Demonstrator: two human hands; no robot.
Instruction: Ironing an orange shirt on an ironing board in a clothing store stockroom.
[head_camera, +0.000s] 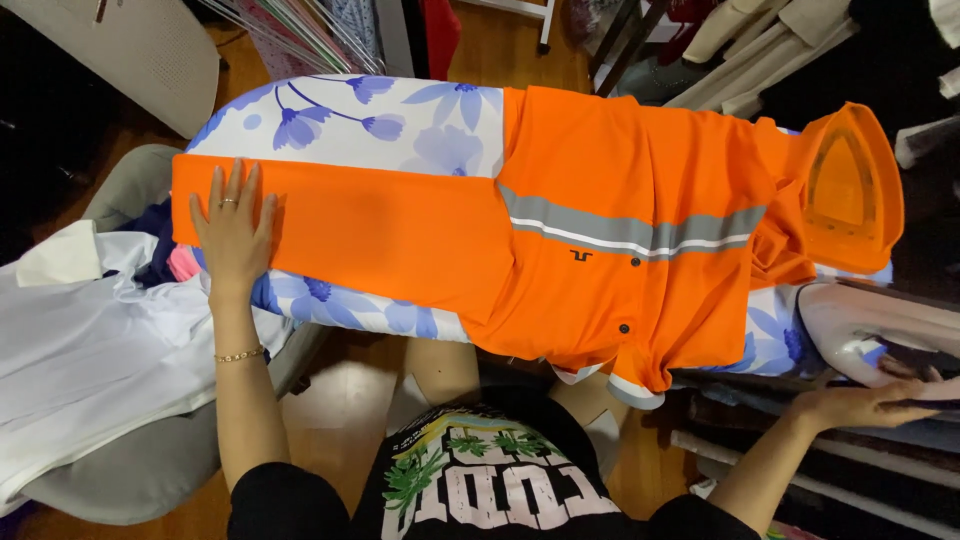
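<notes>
An orange polo shirt (600, 210) with a grey and white chest stripe lies spread across an ironing board (400, 120) covered in a blue flower print. My left hand (233, 228) rests flat, fingers apart, on the shirt's lower part at the left end of the board. My right hand (865, 402) reaches to the lower right and grips a white iron (870, 330) by its handle. The iron sits at the board's right end, beside an orange iron rest (850, 190).
White garments (80, 350) lie piled on a grey chair (130, 470) at the left. Clothes on hangers (300, 30) and a rack stand beyond the board. Wooden floor (340, 400) shows below the board.
</notes>
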